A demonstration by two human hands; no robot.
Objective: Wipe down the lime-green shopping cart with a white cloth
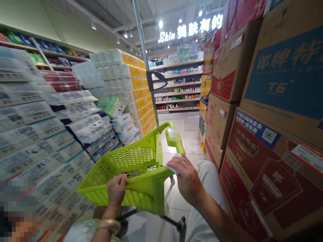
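A lime-green plastic shopping basket [131,161] on a wheeled metal frame stands tipped in front of me in a shop aisle. My left hand [116,189] grips its near rim, fingers curled over the edge; a gold bangle sits on that wrist. My right hand [185,176] presses a small white cloth [173,167] against the basket's right side, just below the green handle [174,136]. The fingers are closed on the cloth.
Stacked packs of tissue and toilet paper [45,134] line the left side. Tall piles of red and brown cardboard boxes [264,117] crowd the right. A grey metal pole [145,60] rises from the cart. Tiled floor [186,131] leads to far shelves under a lit sign.
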